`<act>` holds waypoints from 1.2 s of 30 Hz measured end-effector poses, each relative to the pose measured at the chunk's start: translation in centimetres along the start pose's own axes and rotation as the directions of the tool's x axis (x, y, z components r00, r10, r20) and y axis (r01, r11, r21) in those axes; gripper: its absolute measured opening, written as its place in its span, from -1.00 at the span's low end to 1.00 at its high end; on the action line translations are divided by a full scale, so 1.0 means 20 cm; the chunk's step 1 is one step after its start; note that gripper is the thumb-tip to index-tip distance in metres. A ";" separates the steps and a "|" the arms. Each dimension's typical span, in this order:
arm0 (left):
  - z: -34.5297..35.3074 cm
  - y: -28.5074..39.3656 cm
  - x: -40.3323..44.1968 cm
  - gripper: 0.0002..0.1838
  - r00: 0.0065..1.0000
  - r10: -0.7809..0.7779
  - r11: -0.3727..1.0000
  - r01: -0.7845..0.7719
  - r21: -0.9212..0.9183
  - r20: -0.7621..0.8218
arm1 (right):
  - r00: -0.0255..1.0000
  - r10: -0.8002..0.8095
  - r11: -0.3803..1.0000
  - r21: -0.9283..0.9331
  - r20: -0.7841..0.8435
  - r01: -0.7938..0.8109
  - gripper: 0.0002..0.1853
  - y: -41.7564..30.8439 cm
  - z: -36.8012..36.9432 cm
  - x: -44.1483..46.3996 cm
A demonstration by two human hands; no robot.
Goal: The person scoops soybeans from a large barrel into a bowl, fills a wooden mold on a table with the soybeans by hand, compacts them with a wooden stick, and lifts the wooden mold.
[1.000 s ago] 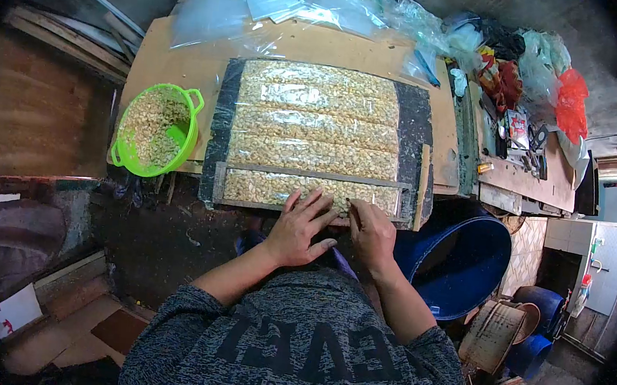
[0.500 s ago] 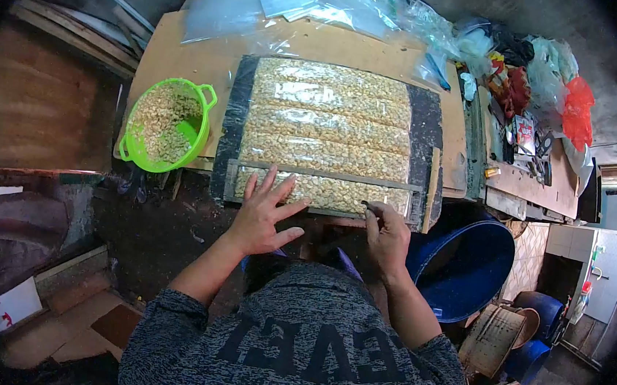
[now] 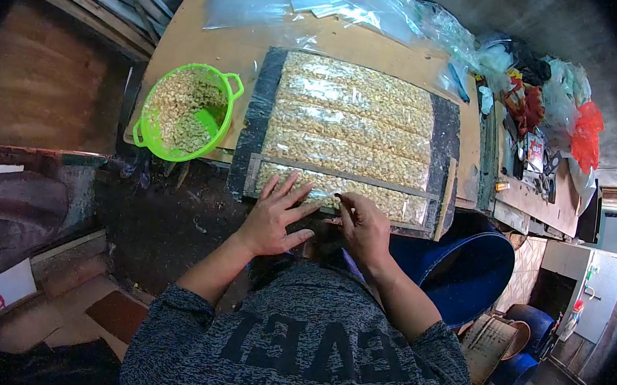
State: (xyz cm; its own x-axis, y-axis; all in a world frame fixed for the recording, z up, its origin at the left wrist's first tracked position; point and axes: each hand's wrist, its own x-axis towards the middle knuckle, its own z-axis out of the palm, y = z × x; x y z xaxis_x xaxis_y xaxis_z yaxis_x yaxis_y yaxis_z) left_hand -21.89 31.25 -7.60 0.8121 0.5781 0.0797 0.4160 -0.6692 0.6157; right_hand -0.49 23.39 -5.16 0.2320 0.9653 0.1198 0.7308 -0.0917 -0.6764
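Rows of pale, nut-like pieces [image 3: 355, 122] lie under shiny clear plastic on a dark board [image 3: 258, 115]. A thin grey frame [image 3: 354, 179] surrounds the row nearest me. Fingers spread, my left hand [image 3: 275, 217] rests with its tips on the left part of that row. My right hand [image 3: 365, 229] is closed in a pinch over the row's front edge, right of my left hand. From its fingertips pokes a small dark piece [image 3: 337, 195], too small to name. Left of the board stands a bright green colander [image 3: 172, 157], partly filled with similar pale pieces.
Clear plastic sheets [image 3: 248, 4] lie along the back of the wooden table [image 3: 190, 35]. Plastic bags, a red bag [image 3: 587, 136] and scissors [image 3: 552, 164] are at the right. A blue barrel [image 3: 463, 272] stands below the table's right side. A wooden strip [image 3: 446, 197] lies on the board's right edge.
My right hand has moved left along the front row, closer to my left hand, still pinching the small dark piece. The view has shifted slightly; my left hand stays on the row.
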 end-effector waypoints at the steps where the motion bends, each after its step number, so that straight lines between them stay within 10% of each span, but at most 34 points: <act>1: 0.00 0.00 0.00 -0.39 1.000 -0.003 1.000 0.003 -0.002 -0.002 | 1.000 -0.001 1.000 -0.002 0.004 0.001 -0.80 -0.01 0.00 0.01; 36: -0.06 -0.14 -0.16 -0.40 0.996 -0.025 0.999 0.021 -0.048 -0.087 | 0.989 -0.110 0.990 -0.074 0.097 0.117 -0.83 -0.22 0.11 0.09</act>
State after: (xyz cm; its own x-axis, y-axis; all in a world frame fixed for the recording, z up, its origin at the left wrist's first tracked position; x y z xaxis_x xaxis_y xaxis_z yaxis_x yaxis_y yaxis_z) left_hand -26.18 31.82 -8.61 0.7627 0.6330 0.1326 0.4127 -0.6342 0.6538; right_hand -4.82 26.01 -3.62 0.0871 0.9887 0.1222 0.7986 0.0041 -0.6018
